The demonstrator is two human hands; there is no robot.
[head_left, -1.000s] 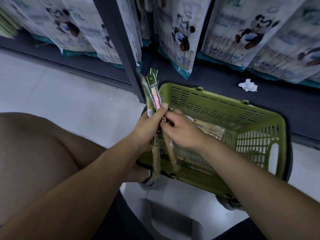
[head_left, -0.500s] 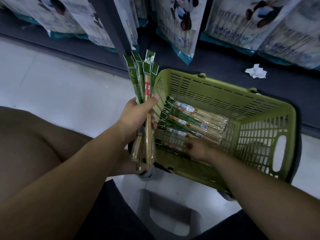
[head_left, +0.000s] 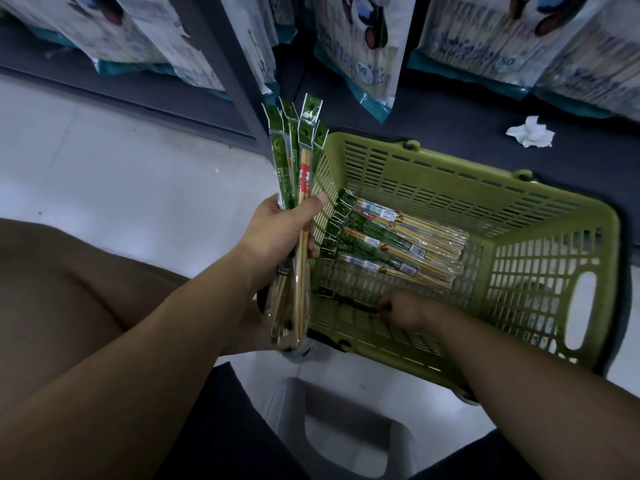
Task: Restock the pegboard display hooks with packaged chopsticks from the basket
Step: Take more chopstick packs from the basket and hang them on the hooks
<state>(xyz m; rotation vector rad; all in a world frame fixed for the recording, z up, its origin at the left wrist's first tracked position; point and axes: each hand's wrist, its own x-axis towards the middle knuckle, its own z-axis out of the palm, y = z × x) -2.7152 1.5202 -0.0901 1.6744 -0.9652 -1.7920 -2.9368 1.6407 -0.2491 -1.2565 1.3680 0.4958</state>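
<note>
Head view. The left hand [head_left: 280,233] grips a bundle of chopstick packs [head_left: 300,188] and holds it nearly upright just beside the left wall of the basket, with the thumb pressed across the front. The packs' green header cards fan out above the hand, and each has a punched hanging hole. The front pack carries a red label with white characters too small to read. The bare sticks show through clear film below the hand.

The green basket [head_left: 450,161], a slotted plastic one, stands on the pale floor [head_left: 104,168] against the dark base shelf [head_left: 433,112]. More packs [head_left: 398,244] lie stacked on its bottom, headers to the left. They bear round gold seals and white stickers whose print is illegible.

The right hand [head_left: 401,308] reaches into the basket near its front wall. Its curled fingers pinch one end of a single dark pack [head_left: 346,301] that lies flat on the basket bottom.

Above the basket, hanging bags [head_left: 360,46] with a black-and-white cartoon figure each show a round mark reading "50"; the other writing is blurred. A crumpled white tissue [head_left: 530,131] lies on the base shelf, to the right of and apart from the basket. A grey stool [head_left: 346,434] is at the lower edge.
</note>
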